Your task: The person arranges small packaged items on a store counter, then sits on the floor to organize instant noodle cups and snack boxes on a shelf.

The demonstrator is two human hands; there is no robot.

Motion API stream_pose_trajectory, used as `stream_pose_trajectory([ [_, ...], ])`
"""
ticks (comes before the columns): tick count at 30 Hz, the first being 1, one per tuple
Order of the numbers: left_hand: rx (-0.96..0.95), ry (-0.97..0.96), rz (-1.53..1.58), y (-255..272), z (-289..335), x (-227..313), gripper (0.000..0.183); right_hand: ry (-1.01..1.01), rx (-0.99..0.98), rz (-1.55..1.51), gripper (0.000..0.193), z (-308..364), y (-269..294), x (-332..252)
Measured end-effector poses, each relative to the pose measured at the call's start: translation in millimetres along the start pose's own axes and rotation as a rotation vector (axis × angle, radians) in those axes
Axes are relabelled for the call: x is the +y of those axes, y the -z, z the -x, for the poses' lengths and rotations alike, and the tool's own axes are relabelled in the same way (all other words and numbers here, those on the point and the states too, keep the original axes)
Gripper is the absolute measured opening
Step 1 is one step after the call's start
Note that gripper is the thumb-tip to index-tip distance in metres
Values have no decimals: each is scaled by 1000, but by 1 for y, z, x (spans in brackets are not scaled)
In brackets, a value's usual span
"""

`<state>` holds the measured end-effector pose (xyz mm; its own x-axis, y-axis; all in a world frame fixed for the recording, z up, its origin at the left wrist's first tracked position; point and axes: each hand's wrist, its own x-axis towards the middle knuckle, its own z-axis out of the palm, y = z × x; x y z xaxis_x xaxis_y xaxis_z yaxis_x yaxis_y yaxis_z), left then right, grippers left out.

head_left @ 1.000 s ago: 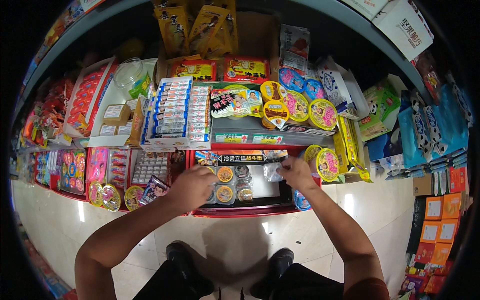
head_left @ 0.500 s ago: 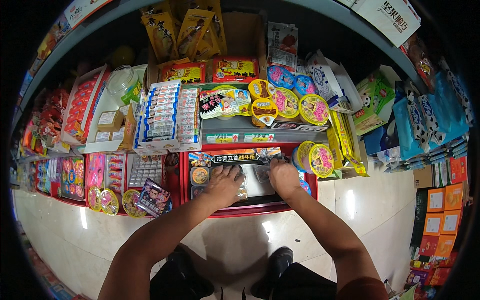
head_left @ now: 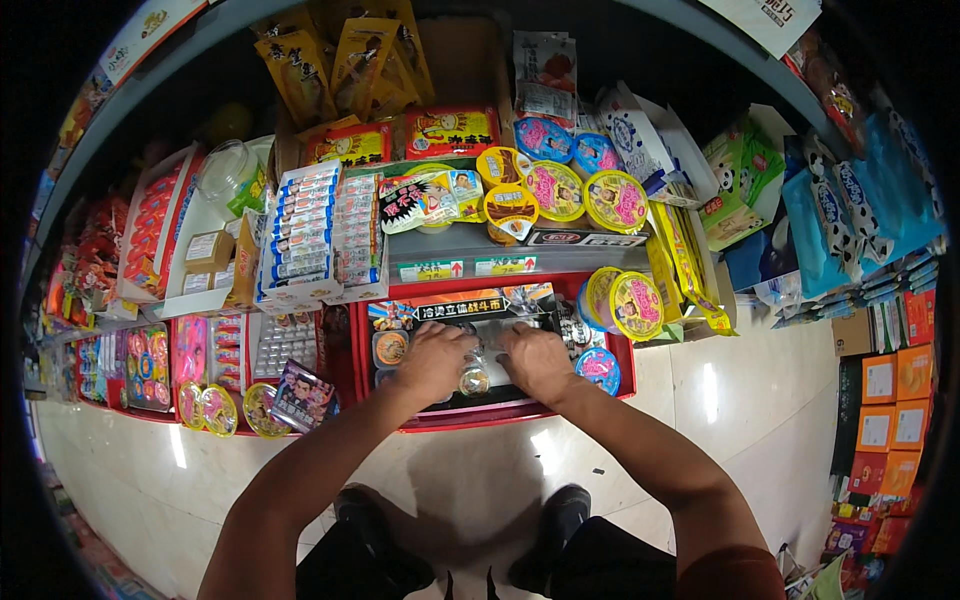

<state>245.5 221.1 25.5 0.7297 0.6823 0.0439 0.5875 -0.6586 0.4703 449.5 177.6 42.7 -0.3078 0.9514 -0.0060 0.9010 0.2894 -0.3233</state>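
Note:
A shallow dark display box [head_left: 480, 311] with a printed header panel sits in a red tray [head_left: 470, 421] on the low shelf. My left hand [head_left: 434, 358] is in the box's left half, fingers apart and bent down over small clear packs. A round disc pack [head_left: 474, 381] lies beside its fingertips. My right hand [head_left: 538, 360] is closed in the box's middle, its fingertips close to the left hand's. What its fingers hold is hidden. Another round pack [head_left: 391, 347] with an orange face lies at the box's left end.
Yellow-lidded cups [head_left: 636, 305] and a blue-lidded cup [head_left: 598, 371] stand right of the box. On the shelf above are a carton of wrapped rolls [head_left: 306, 225] and a black-and-white packet [head_left: 415, 200]. A dark card packet [head_left: 303, 396] leans at the left. Tiled floor [head_left: 640, 470] lies below.
My right hand has shifted left within the box, nearer my left hand. A disc pack by my left hand now shows more fully. The whole view has shifted slightly.

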Motion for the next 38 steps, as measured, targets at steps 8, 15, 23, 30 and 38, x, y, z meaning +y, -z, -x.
stream_pose_trajectory([
  [8, 226, 178, 353, 43, 23, -32, 26, -256, -251, -114, 32, 1, -27, -22],
  [15, 87, 200, 159, 49, 46, -64, 40, -193, -160, -288, 33, -21, -17, -37],
  [23, -16, 208, 94, 53, 49, -62, 56, 27, -255, -133, 48, -19, -7, -89],
  [30, -8, 161, 59, 55, 46, -58, 61, 211, -126, -59, 43, -13, -19, -86],
  [38, -37, 160, 47, 55, 47, -59, 59, 195, -249, -187, 58, -15, 1, -60],
])
